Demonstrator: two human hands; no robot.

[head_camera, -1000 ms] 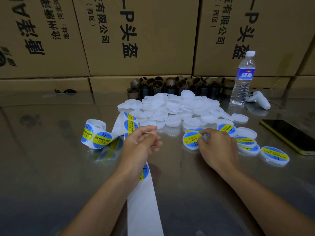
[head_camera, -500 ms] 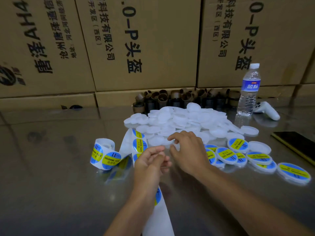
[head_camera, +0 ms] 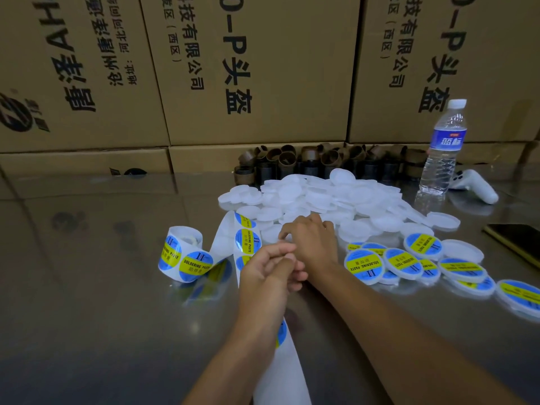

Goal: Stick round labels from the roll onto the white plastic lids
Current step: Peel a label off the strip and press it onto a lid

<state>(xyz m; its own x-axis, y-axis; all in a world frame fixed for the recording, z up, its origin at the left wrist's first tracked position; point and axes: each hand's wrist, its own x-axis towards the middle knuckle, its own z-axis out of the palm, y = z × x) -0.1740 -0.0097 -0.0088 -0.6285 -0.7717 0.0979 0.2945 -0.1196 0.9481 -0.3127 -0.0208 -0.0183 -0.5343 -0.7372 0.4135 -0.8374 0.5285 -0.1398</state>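
A heap of blank white plastic lids [head_camera: 321, 194] lies at the middle of the shiny table [head_camera: 87, 287]. The label roll [head_camera: 181, 252], with blue and yellow round labels, stands to its left. Its backing strip [head_camera: 247, 241] arches up off the table to my left hand [head_camera: 268, 273], which grips it with curled fingers. The bare strip runs on under my wrist toward me. My right hand [head_camera: 312, 244] reaches across just beyond the left, its fingertips curled on a blank lid [head_camera: 270, 233] at the heap's near edge. Several labelled lids [head_camera: 403, 263] lie overlapping to the right.
Cardboard boxes [head_camera: 248, 68] form a wall along the back. Several brown tube cores [head_camera: 292, 162] stand behind the heap. A water bottle [head_camera: 442, 153] and a white controller [head_camera: 476, 185] are at the back right. A dark phone [head_camera: 517, 238] lies at the right edge.
My right hand left a labelled lid among the lids on the right and moved left to the near edge of the blank heap. My left hand kept its hold on the strip.
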